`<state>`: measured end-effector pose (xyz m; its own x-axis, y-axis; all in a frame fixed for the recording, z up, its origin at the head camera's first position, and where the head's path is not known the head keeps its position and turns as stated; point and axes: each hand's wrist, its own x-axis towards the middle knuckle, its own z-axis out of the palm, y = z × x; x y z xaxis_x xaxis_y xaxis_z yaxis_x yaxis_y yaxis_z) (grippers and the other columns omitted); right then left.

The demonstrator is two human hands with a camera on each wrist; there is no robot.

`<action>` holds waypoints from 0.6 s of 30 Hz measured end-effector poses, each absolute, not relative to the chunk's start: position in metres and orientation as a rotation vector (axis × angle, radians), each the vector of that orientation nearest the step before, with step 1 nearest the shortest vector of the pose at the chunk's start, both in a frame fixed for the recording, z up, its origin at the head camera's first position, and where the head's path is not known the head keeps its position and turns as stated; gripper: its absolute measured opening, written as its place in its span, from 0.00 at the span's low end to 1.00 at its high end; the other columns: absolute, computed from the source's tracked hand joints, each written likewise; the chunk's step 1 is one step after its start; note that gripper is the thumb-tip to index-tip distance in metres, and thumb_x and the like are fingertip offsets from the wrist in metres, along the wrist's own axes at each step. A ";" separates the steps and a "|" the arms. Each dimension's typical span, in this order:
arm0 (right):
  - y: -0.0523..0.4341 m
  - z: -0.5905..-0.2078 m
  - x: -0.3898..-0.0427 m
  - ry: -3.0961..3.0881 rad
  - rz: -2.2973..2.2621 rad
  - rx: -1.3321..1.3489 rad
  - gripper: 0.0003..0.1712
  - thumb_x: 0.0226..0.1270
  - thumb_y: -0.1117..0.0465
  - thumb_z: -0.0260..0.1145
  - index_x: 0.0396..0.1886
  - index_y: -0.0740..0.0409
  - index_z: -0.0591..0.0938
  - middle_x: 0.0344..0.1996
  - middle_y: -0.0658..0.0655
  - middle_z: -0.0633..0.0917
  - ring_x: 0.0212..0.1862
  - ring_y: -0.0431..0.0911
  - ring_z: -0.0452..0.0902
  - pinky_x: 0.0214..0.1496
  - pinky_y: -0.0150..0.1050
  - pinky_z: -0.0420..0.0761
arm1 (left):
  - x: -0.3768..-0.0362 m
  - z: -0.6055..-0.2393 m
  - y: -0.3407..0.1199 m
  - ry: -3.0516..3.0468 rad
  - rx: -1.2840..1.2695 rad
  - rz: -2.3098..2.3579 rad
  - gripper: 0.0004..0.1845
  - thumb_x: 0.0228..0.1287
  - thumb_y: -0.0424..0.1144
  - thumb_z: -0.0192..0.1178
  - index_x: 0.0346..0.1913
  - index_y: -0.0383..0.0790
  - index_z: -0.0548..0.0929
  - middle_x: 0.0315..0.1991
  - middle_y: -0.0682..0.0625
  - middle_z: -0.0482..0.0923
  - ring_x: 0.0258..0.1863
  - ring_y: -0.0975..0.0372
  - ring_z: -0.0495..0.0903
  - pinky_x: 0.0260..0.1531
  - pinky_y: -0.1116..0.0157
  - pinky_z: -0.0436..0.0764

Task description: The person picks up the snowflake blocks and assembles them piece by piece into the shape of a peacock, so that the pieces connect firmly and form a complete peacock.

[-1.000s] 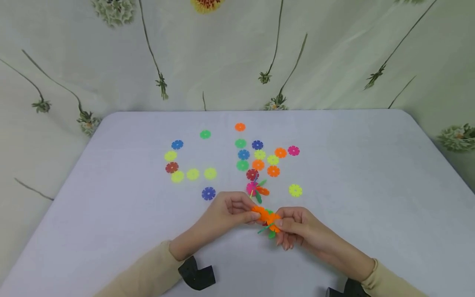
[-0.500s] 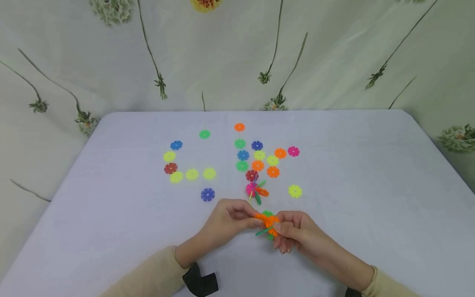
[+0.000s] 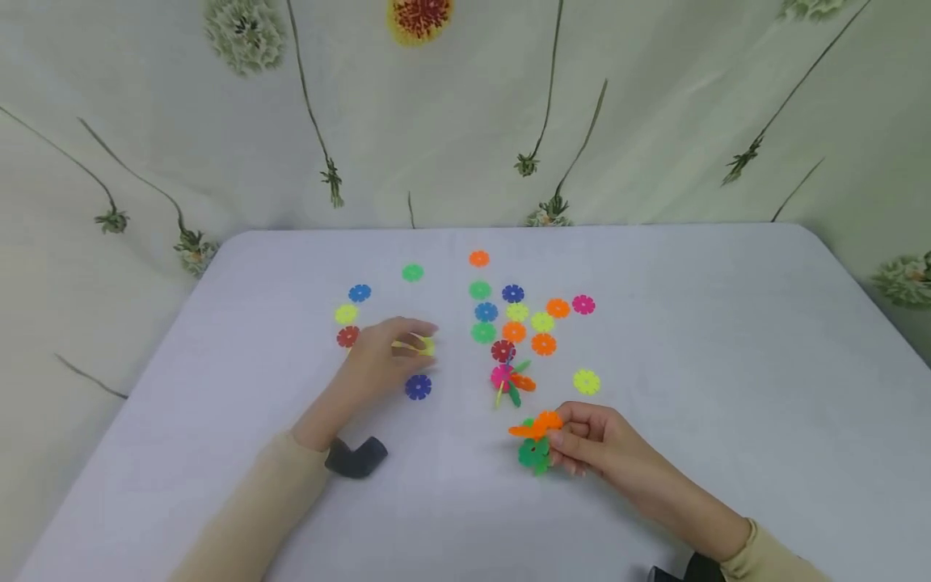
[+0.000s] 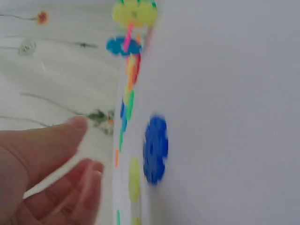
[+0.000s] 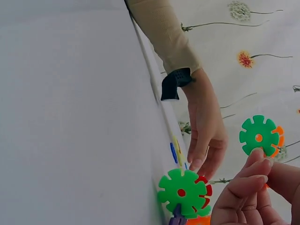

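My right hand point(image 3: 558, 438) pinches a small cluster of joined discs point(image 3: 537, 440), orange on top and green below, just above the white table point(image 3: 727, 339). In the right wrist view its fingertips point(image 5: 255, 171) grip the cluster's green disc point(image 5: 259, 136). My left hand point(image 3: 418, 338) reaches out over the table with its fingers loosely spread above a yellow disc point(image 3: 427, 347) and holds nothing. A dark blue disc point(image 3: 418, 387) lies just in front of it, and shows blurred in the left wrist view point(image 4: 155, 149) beside the hand point(image 4: 70, 154).
A second cluster point(image 3: 511, 377) of pink, green and orange discs stands on the table between the hands. Several loose flat discs of many colours lie spread across the middle, such as a yellow one point(image 3: 586, 381). A flowered cloth point(image 3: 655, 105) hangs behind the table.
My left hand let go of the cluster and moved left and forward over the yellow discs. The right hand kept the cluster, turned so that the green disc faces the camera.
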<state>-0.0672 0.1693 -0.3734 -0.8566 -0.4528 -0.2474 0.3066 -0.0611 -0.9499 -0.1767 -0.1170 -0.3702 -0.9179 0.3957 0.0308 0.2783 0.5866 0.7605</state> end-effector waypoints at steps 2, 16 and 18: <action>0.169 -0.376 -0.068 1.725 -1.959 -0.151 0.07 0.67 0.60 0.61 0.36 0.61 0.77 0.24 0.53 0.77 0.26 0.41 0.69 0.29 0.29 0.71 | -0.188 -0.371 -0.122 2.784 0.481 1.028 0.22 0.57 0.36 0.66 0.57 0.42 0.77 0.49 0.48 0.76 0.47 0.57 0.75 0.46 0.59 0.78; 0.165 -0.378 -0.068 1.823 -1.936 -0.078 0.11 0.67 0.59 0.62 0.35 0.65 0.76 0.22 0.56 0.80 0.26 0.45 0.76 0.33 0.36 0.80 | -0.184 -0.364 -0.111 2.713 0.666 0.979 0.07 0.58 0.36 0.66 0.39 0.45 0.81 0.33 0.55 0.79 0.36 0.61 0.77 0.36 0.64 0.79; 0.165 -0.377 -0.068 1.816 -1.933 -0.080 0.11 0.67 0.59 0.61 0.34 0.64 0.77 0.22 0.57 0.80 0.26 0.45 0.76 0.32 0.36 0.80 | -0.173 -0.359 -0.101 2.590 0.828 1.145 0.07 0.58 0.33 0.65 0.40 0.43 0.83 0.34 0.55 0.81 0.36 0.63 0.79 0.37 0.66 0.80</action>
<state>-0.0684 0.1651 -0.3773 -0.8818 -0.3800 -0.2793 0.3025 -0.0012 -0.9532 -0.1729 -0.1008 -0.3587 -0.8257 0.5619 0.0493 0.4147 0.5454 0.7284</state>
